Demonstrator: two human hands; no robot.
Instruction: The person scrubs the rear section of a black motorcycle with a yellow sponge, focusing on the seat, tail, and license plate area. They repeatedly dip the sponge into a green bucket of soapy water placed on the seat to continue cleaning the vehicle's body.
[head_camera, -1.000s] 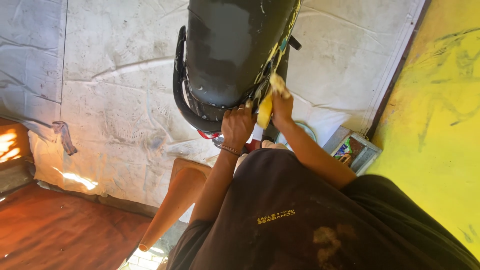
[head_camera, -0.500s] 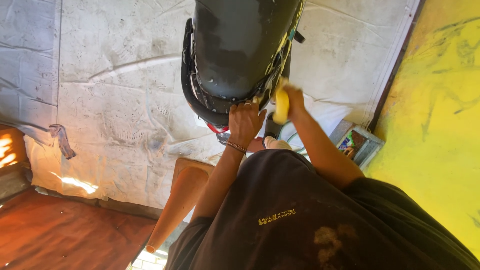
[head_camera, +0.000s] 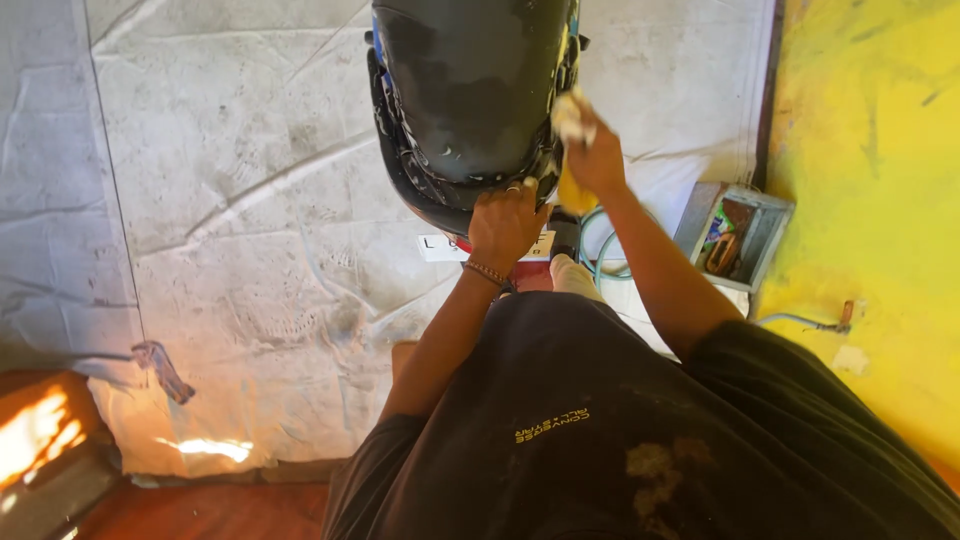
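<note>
Grey box (head_camera: 760, 215) of small tools beside right hand (head_camera: 597, 160) gripping yellow cloth (head_camera: 570, 118); left hand (head_camera: 505, 222) closed on black motorcycle tail (head_camera: 470, 90).

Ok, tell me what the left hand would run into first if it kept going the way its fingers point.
The left hand points up the picture, its fingertips already at the lower rim of the dark rounded vehicle body. Going straight on, it would likely meet that rim at once; depth is hard to judge from above.

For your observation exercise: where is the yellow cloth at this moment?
In the head view, the yellow cloth is in the right hand, pressed against the right side of the black motorcycle rear, upper centre.
</note>
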